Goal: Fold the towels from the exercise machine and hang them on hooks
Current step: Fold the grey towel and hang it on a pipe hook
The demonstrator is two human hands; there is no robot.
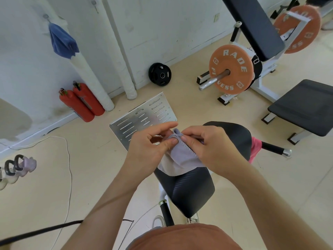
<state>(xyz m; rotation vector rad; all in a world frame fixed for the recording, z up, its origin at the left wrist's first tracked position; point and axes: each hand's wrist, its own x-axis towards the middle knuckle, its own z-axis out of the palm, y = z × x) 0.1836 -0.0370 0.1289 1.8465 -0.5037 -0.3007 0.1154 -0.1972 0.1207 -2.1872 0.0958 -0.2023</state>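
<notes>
Both bare forearms reach forward from the bottom of the view and converge at the middle. The left hand (153,143) is turned palm inward, thumb pressed against the bent forefinger in a pinch, the other fingers loosely extended above. The right hand (207,147) faces it, knuckles up, thumb and forefinger pinched together. The fingertips of the two hands nearly touch. Both wrists are slightly bent downward.

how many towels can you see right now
3. A lilac cloth towel is pinched by both hands over the black padded seat; a blue cloth towel hangs on the white wall; a pink cloth towel peeks out behind the seat. More may be hidden.
</notes>
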